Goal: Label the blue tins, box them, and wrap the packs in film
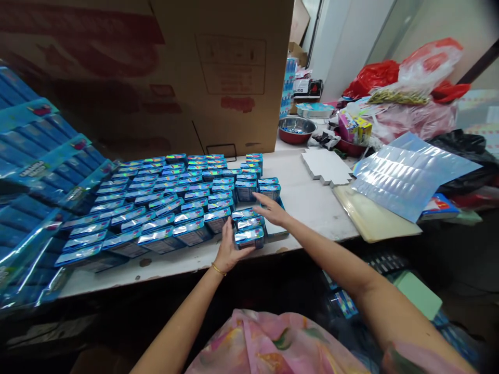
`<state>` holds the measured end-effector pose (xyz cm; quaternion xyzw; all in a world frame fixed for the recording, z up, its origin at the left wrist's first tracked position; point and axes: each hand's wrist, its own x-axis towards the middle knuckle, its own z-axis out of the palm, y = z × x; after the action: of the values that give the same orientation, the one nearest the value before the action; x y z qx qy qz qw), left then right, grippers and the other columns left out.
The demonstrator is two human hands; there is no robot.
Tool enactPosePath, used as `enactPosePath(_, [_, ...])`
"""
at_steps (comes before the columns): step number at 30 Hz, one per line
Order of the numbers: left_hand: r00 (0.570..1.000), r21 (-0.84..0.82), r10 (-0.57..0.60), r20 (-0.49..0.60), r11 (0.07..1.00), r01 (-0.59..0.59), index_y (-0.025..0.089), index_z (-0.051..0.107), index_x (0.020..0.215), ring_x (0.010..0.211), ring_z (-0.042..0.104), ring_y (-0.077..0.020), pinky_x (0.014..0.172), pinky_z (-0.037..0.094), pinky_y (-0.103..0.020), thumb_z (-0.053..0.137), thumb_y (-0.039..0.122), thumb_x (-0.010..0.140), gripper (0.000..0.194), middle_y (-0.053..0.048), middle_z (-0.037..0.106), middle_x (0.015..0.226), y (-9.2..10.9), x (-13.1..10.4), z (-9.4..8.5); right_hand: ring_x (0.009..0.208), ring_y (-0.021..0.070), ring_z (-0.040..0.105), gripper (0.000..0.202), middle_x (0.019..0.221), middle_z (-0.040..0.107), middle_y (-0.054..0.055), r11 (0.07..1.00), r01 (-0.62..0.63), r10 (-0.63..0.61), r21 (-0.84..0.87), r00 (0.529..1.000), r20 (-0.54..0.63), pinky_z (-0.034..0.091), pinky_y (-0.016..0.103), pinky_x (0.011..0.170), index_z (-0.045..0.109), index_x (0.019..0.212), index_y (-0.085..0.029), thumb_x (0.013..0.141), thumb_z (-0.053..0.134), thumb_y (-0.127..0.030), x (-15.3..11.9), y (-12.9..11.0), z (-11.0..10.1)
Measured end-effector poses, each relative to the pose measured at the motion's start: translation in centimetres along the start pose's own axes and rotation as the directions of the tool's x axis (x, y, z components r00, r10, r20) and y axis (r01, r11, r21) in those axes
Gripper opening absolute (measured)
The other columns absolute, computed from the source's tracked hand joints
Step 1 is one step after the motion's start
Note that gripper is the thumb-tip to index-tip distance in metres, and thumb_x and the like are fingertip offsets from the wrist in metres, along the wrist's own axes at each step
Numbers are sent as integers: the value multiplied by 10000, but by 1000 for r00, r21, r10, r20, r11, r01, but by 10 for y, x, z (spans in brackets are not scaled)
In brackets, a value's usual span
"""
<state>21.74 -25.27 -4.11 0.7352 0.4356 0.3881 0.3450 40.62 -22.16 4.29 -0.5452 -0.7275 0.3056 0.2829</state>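
Note:
Small blue boxes with shiny tops stand in tight rows on a white table. A short row of blue boxes sits at the front edge, between my two hands. My left hand is at the left front of this row, fingers stretched along its side and thumb spread across the nearest box. From the right, my right hand reaches over the row's far end with its fingers apart and extended. Beneath it lies a pale, blue-edged tray or flat box, partly hidden. Contact between fingertips and boxes is hard to make out.
A big cardboard carton stands behind the rows. Plastic-wrapped blue packs lean at left. To the right are white card pieces, shiny plastic sheets, a metal bowl and piled bags.

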Motion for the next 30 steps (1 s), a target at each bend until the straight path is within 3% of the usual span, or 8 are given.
enactPosePath(3, [999, -21, -8, -33, 1000, 8, 188, 134, 1358, 1298, 194, -308, 1044, 205, -485, 730, 412, 521, 1053, -161, 214, 1375, 3, 4, 8, 1274, 170, 292, 591, 1377, 339, 80, 951, -131, 190, 281, 962, -194, 263, 334, 1033, 233, 1368, -137, 855, 346, -407, -24, 10, 37])
enactPosePath(7, [990, -122, -10, -143, 992, -7, 192, 202, 1337, 1285, 225, -301, 1046, 210, -465, 715, 426, 557, 963, -152, 252, 1346, 14, -2, 18, 1247, 169, 340, 574, 1345, 392, 47, 802, -76, 281, 592, 923, -262, 289, 352, 1024, 233, 1369, -167, 866, 301, -437, -35, 7, 71])
enactPosePath(10, [966, -102, 54, -252, 991, -82, 210, 195, 1342, 1280, 242, -289, 1047, 221, -438, 718, 410, 571, 953, -145, 238, 1346, 38, -4, 23, 1206, 180, 400, 543, 1301, 452, 9, 645, 74, 221, 761, 935, -278, 298, 359, 1022, 318, 1336, -211, 850, 352, -451, -41, -4, 57])
enactPosePath(13, [930, -58, 182, -319, 976, -211, 225, 139, 1359, 1288, 210, -297, 1047, 213, -441, 737, 425, 537, 1036, -150, 196, 1366, 68, 10, 34, 1187, 182, 422, 507, 1272, 482, -15, 571, 244, 112, 784, 923, -369, 305, 363, 1021, 370, 1308, -235, 843, 383, -436, -47, -12, 18])
enactPosePath(18, [913, -98, 244, -327, 952, -290, 219, 115, 1361, 1285, 209, -304, 1040, 216, -459, 717, 473, 543, 1047, -159, 197, 1359, 82, 51, 75, 1195, 181, 411, 458, 1238, 516, -19, 589, 362, 113, 722, 848, -517, 298, 352, 1026, 481, 1228, -220, 821, 416, -420, -40, 13, -29])
enactPosePath(23, [943, -116, 180, -280, 969, -220, 196, 123, 1354, 1288, 208, -297, 1041, 223, -453, 697, 474, 568, 1012, -167, 205, 1350, 52, 68, 103, 1097, 186, 507, 501, 1184, 558, -6, 605, 282, 190, 744, 857, -479, 380, 359, 957, 461, 1243, -207, 807, 405, -448, -20, 65, -15])
enactPosePath(26, [966, -89, 164, -201, 979, -184, 164, 133, 1349, 1290, 206, -293, 1050, 208, -446, 699, 458, 570, 1007, -179, 216, 1349, 36, 72, 104, 1102, 195, 501, 555, 1209, 539, 25, 743, 168, 215, 648, 857, -469, 376, 368, 960, 435, 1263, -178, 809, 373, -491, -18, 83, -10])
enactPosePath(30, [993, -57, 56, -107, 996, -62, 126, 128, 1350, 1303, 167, -314, 1056, 179, -463, 707, 473, 538, 1056, -207, 176, 1376, 25, 71, 101, 1277, 187, 284, 637, 1383, 326, 91, 979, -75, 163, 190, 851, -499, 222, 348, 1061, 371, 1306, -124, 837, 269, -543, -17, 73, -24])
